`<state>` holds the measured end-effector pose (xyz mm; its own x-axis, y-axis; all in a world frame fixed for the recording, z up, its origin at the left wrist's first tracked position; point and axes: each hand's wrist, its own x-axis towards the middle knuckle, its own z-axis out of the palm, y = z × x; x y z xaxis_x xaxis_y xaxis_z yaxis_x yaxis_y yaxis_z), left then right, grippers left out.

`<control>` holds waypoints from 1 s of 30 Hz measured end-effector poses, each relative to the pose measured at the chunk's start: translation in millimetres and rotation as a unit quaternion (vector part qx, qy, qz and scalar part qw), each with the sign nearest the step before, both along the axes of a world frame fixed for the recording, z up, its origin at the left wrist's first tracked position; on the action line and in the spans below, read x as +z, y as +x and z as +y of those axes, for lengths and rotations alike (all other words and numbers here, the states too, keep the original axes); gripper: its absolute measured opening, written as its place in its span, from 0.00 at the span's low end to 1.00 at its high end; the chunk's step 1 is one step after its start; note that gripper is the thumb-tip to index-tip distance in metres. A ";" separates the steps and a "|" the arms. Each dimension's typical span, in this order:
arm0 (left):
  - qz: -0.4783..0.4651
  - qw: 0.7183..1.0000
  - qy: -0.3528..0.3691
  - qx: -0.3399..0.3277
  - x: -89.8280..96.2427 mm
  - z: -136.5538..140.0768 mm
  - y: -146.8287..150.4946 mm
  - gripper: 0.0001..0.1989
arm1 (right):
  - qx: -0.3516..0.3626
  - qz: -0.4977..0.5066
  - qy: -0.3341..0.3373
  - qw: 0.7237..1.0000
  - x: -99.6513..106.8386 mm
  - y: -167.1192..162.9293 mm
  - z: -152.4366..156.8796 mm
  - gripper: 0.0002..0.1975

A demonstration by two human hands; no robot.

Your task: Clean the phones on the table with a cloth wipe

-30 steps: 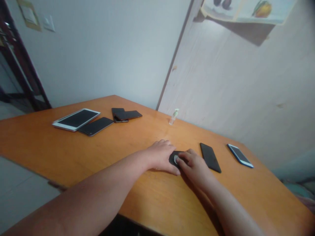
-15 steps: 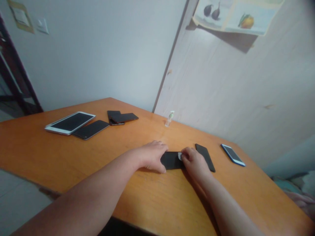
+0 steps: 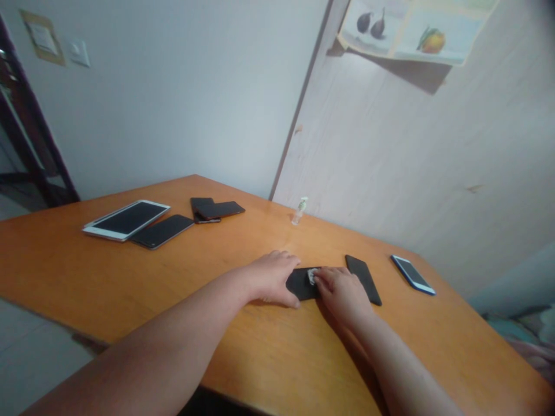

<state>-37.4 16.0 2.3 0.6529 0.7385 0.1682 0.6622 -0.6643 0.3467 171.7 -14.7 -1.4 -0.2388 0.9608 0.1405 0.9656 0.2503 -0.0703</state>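
A black smartphone lies flat on the table, its dark face up. My left hand grips its left end, the thumb on the near edge and the fingers on the far edge. In the pinched fingers of my right hand is a small crumpled white wipe, pressed against the phone's surface. The right end of the phone is hidden under that hand. Just beyond my right hand lies another dark phone.
The wooden table meets a wall. At left are a white tablet, a black tablet-like device and two overlapping dark phones. A small clear pump bottle stands at the back. A blue-edged phone lies far right.
My right hand has moved the wipe slightly left across the phone, and more of the wipe shows. My left hand keeps its grip. The view has shifted a little.
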 end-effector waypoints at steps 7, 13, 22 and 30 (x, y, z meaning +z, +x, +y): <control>-0.003 1.000 -0.008 -0.006 -2.4 1.9 -2.0 0.37 | 0.154 0.042 -0.110 0.981 5.1 -25.0 -26.8 0.26; 0.003 1.000 -0.026 0.000 1.0 1.1 -3.1 0.45 | 0.021 -0.005 -0.076 0.997 -0.7 -7.9 -13.1 0.28; -0.003 1.000 -0.019 -0.007 -4.7 3.6 -3.0 0.40 | 0.165 0.064 -0.138 0.974 6.5 -21.1 -27.2 0.28; 0.001 1.000 -0.031 0.001 0.3 1.8 -2.1 0.42 | 0.052 0.017 -0.076 0.996 3.3 -12.4 -19.6 0.28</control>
